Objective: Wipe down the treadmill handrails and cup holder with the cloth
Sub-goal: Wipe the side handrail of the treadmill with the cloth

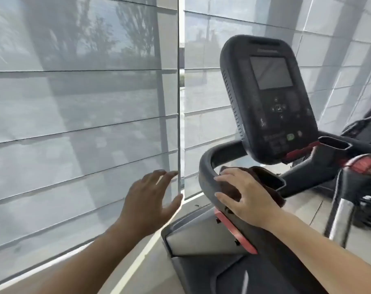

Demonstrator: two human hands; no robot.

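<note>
A person's right hand [247, 197] presses a dark brown cloth [263, 179] flat against the left-side handrail [207, 177] of a treadmill, fingers spread over the fabric rather than curled around it, apparently to keep broad contact while wiping the curved bar. The cloth lies directly beneath that grip, bunching out beyond the knuckles toward the recessed cup holder [275, 182] just past the fingers. The left hand [151, 197] hovers open and empty, well apart from the rail toward the blinds [82, 115], likely for balance. The console [269, 96] rises beyond the working grip; the far handrail looks untouched.
</note>
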